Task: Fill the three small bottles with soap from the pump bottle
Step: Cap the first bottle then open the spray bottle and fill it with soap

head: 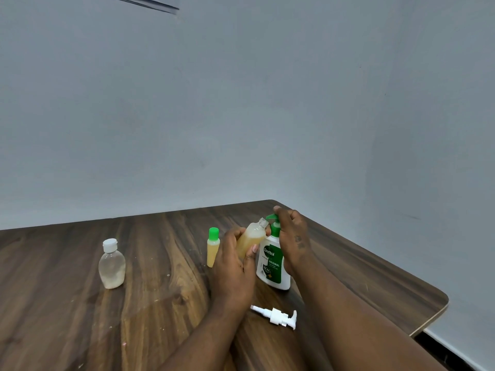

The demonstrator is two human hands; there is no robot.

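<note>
My left hand (233, 266) grips a small uncapped bottle (251, 236) holding yellowish soap, tilted so its open neck sits just under the green nozzle of the white pump bottle (273, 266). My right hand (293, 236) rests on the green pump head, fingers over its top. A small yellow bottle with a green cap (213, 247) stands upright just left of my left hand. Further left stands a clear flat bottle with a white flip cap (111, 263), a little pale soap at its bottom.
A loose white spray pump top (277, 316) lies on the wooden table (80, 317) in front of the pump bottle, between my forearms. The table's rounded right corner and edge lie close to the right of my right arm. A grey wall stands behind.
</note>
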